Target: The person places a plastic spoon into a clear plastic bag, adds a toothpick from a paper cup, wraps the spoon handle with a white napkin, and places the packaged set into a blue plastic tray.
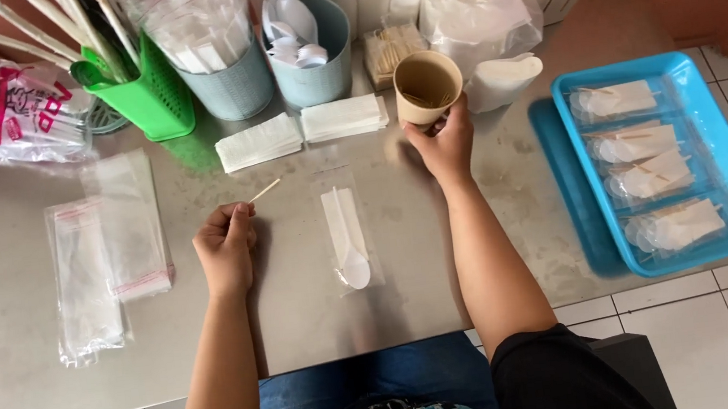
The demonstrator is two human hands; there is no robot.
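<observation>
My left hand (226, 246) pinches a thin wooden toothpick (265, 190) that points up and to the right above the grey table (32, 393). My right hand (443, 144) grips a tan paper cup (427, 86) holding toothpicks, lifted a little at the back of the table. Between both hands lies a clear bag with a white plastic spoon and a napkin (346, 235), flat on the table.
A blue tray (716, 122) of filled packets sits at the right. Clear empty bags (104, 259) lie at the left. Two napkin stacks (302, 132), a green basket (150, 96), tubs of spoons (307, 53) and wrapped items line the back.
</observation>
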